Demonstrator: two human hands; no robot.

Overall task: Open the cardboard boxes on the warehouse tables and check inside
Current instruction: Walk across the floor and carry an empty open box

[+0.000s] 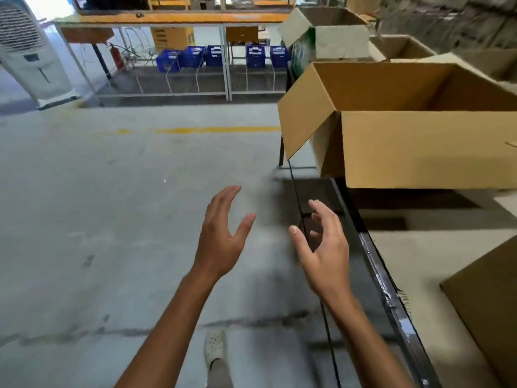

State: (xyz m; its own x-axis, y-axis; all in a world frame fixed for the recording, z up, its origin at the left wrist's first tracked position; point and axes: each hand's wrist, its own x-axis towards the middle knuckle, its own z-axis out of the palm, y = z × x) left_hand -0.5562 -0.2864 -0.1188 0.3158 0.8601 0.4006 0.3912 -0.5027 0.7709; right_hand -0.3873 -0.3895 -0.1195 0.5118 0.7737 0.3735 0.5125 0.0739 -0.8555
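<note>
Head view — open box (419,152) lies lengthwise rightward, both hands empty.

floor (112,205): grey concrete, yellow line | blue crates (212,56) under orange bench (179,18) | cooler (28,51) left

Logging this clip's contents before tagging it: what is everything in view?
open cardboard boxes: three, brown, in a row along the right side
cut-off cardboard box: one, brown, lower right corner
table: one, pale top with dark edge, right side
crates: five, blue, under the far bench
bench: one, orange, far end
air cooler: one, white, far left
fire extinguisher: one, red, under the bench
shoe: one, white, bottom centre
left hand, right hand: two hands, bare, open and empty, centre foreground
</note>
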